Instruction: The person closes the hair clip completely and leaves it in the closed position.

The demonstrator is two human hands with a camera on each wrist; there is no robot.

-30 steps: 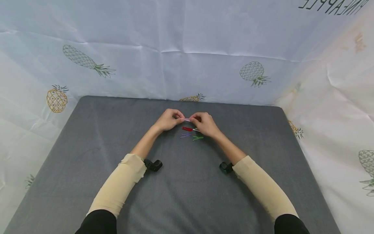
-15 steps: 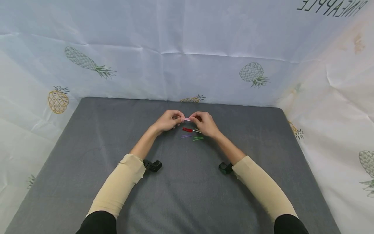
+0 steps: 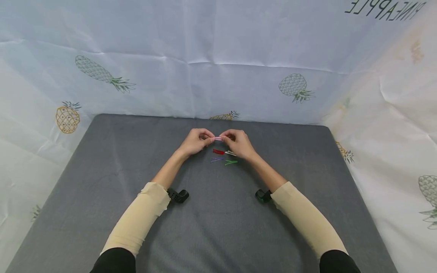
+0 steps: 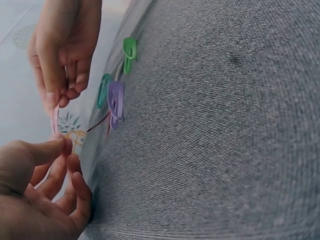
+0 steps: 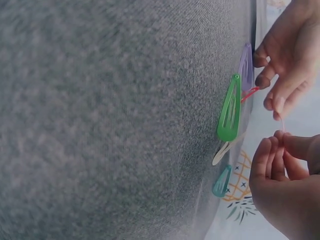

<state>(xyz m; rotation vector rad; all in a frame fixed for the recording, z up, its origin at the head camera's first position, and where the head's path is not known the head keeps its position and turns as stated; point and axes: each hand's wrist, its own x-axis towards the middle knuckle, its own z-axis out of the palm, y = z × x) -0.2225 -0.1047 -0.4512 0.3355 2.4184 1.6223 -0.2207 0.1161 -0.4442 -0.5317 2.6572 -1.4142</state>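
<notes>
A thin pink snap hair clip [image 3: 217, 138] spans the gap between my two hands above the table. My left hand [image 3: 196, 141] pinches its left end between thumb and fingers, while my right hand [image 3: 239, 145] pinches the other end. Below them lie a red hair clip [image 3: 218, 151], a white one [image 3: 230, 153], a purple one [image 3: 216, 159] and a green one [image 3: 231, 162]. Both wrist views also show a teal clip [image 5: 222, 181], hidden by the right hand in the head view. Fingertips cover the pink clip's ends.
The grey cloth-covered table [image 3: 218, 220] extends around the clips. Behind it hangs a white curtain [image 3: 205, 83] printed with pineapples. A black wrist camera [image 3: 179, 196] sticks out from the left sleeve, another wrist camera [image 3: 263, 196] from the right.
Both hands keep their pinch on the pink hair clip and have shifted very slightly left with it. The clips on the table stay where they were.
</notes>
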